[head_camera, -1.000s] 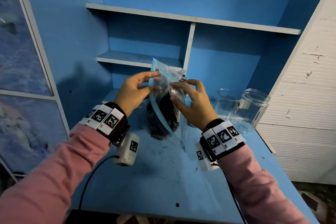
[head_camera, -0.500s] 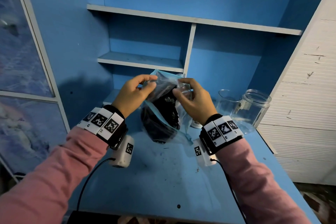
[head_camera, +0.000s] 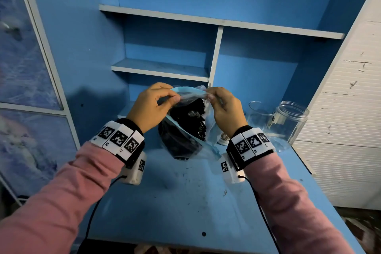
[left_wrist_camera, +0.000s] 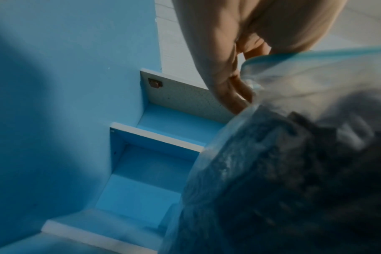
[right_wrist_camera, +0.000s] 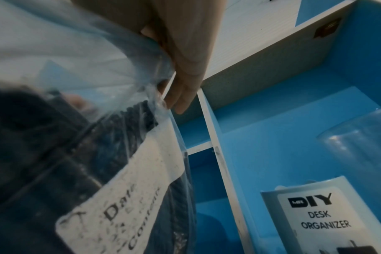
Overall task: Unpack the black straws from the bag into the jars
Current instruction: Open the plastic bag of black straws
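A clear zip bag [head_camera: 208, 128] with a blue seal strip hangs above the blue desk [head_camera: 185, 202], full of black straws [head_camera: 191, 121]. My left hand [head_camera: 171, 98] pinches the left end of the bag's mouth, and my right hand [head_camera: 209, 97] pinches the right end. The mouth gapes between them. In the left wrist view the bag [left_wrist_camera: 294, 154] fills the lower right under the left hand [left_wrist_camera: 241, 89]. The right wrist view shows the bag [right_wrist_camera: 98, 120] with a white label, held by my right hand [right_wrist_camera: 170, 96]. Two clear jars [head_camera: 288, 121] stand at the right.
Blue shelves [head_camera: 160, 68] with white edges rise behind the desk. A small labelled container [head_camera: 224, 139] sits behind the bag; in the right wrist view a box [right_wrist_camera: 320, 214] reads "DESK ORGANIZER". A white slatted wall [head_camera: 350, 109] borders the right side.
The bag has turned so its sealed top lies between both hands. The hands have moved apart along the seal and the mouth has come open.
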